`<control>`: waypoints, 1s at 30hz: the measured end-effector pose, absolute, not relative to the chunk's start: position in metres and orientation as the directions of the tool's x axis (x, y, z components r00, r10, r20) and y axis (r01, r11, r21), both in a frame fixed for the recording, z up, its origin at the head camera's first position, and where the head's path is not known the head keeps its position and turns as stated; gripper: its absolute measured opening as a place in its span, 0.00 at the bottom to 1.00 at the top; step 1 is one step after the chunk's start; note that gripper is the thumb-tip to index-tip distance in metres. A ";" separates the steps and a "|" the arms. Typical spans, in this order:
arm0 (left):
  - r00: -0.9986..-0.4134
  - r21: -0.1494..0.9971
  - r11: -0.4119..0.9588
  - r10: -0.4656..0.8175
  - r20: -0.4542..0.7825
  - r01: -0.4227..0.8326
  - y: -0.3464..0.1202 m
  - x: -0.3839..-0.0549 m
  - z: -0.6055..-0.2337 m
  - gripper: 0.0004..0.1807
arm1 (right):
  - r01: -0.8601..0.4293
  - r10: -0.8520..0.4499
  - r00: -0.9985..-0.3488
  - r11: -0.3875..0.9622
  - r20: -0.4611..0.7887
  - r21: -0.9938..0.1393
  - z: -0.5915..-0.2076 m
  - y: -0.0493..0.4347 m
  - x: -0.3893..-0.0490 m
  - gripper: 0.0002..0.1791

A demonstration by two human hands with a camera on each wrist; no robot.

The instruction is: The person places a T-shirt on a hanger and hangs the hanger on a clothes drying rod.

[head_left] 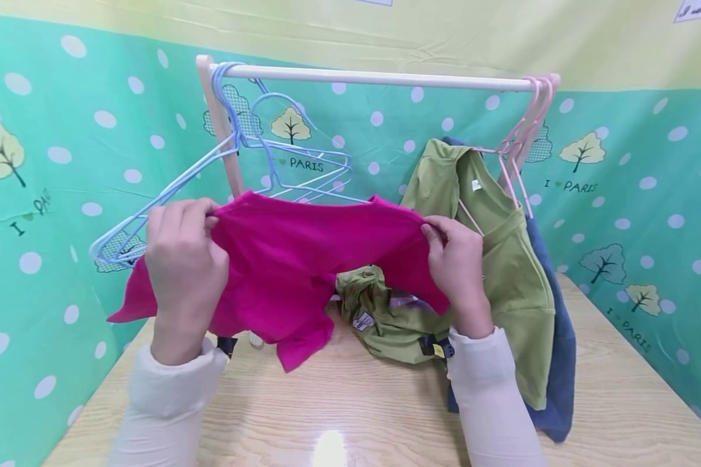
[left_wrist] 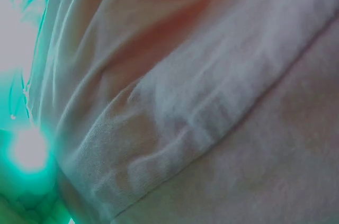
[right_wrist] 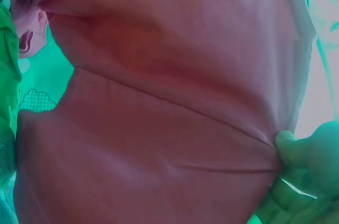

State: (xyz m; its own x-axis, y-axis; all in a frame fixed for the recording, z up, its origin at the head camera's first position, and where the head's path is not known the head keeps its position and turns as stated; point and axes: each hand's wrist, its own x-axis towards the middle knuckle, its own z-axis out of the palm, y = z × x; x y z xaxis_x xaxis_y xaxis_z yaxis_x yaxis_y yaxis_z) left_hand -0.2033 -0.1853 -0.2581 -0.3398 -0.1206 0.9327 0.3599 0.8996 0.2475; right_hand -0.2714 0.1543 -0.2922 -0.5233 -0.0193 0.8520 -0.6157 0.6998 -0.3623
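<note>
A magenta short-sleeved shirt is stretched between my two hands in the head view, its neckline facing up. My left hand grips its left shoulder edge with curled fingers. At the other shoulder, my right hand pinches the cloth between thumb and fingers. The right wrist view shows that pinch at a seam, the shirt pulled taut. A blue hanger shows above the neckline, its open hook below the rail; its lower part is hidden by the shirt. Cloth fills most of the left wrist view.
A clothes rack's white rail spans the back. Several blue hangers hang at its left end. At right, a green garment and a blue one hang on pink hangers. Crumpled green clothing lies on the wooden table.
</note>
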 end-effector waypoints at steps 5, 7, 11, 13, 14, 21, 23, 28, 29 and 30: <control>-0.343 0.276 0.892 -0.149 0.927 0.358 -0.185 -0.201 -0.256 0.09 | -0.620 -0.005 -0.531 0.683 0.848 -0.385 -0.292 0.154 -0.272 0.08; -0.342 0.265 0.894 -0.137 0.930 0.362 -0.185 -0.200 -0.256 0.09 | -0.648 -0.014 -0.519 0.659 0.854 -0.383 -0.292 0.152 -0.272 0.10; -0.345 0.218 0.904 -0.085 0.935 0.368 -0.182 -0.200 -0.257 0.08 | -0.722 -0.073 -0.452 0.616 0.889 -0.316 -0.293 0.146 -0.273 0.13; -0.350 0.194 0.908 -0.056 0.935 0.372 -0.180 -0.200 -0.258 0.08 | -0.749 -0.109 -0.409 0.608 0.906 -0.265 -0.294 0.143 -0.274 0.13; -0.350 0.188 0.909 -0.049 0.935 0.373 -0.178 -0.200 -0.259 0.08 | -0.761 -0.124 -0.390 0.602 0.913 -0.243 -0.295 0.141 -0.274 0.12; -0.327 0.181 0.904 -0.050 0.944 0.386 -0.177 -0.202 -0.259 0.08 | -0.805 -0.299 -0.371 0.576 0.879 -0.144 -0.297 0.149 -0.275 0.09; -0.320 0.184 0.901 -0.054 0.946 0.393 -0.178 -0.202 -0.259 0.08 | -0.817 -0.349 -0.412 0.551 0.842 -0.171 -0.296 0.153 -0.273 0.10; -0.318 0.175 0.898 -0.042 0.947 0.403 -0.178 -0.203 -0.259 0.08 | -0.804 -0.376 -0.496 0.540 0.783 -0.250 -0.294 0.158 -0.269 0.11; -0.318 0.174 0.898 -0.040 0.947 0.404 -0.177 -0.203 -0.260 0.08 | -0.798 -0.367 -0.499 0.548 0.785 -0.251 -0.294 0.157 -0.268 0.10; -0.318 0.172 0.898 -0.038 0.947 0.406 -0.176 -0.203 -0.260 0.08 | -0.793 -0.356 -0.498 0.557 0.791 -0.249 -0.293 0.155 -0.268 0.10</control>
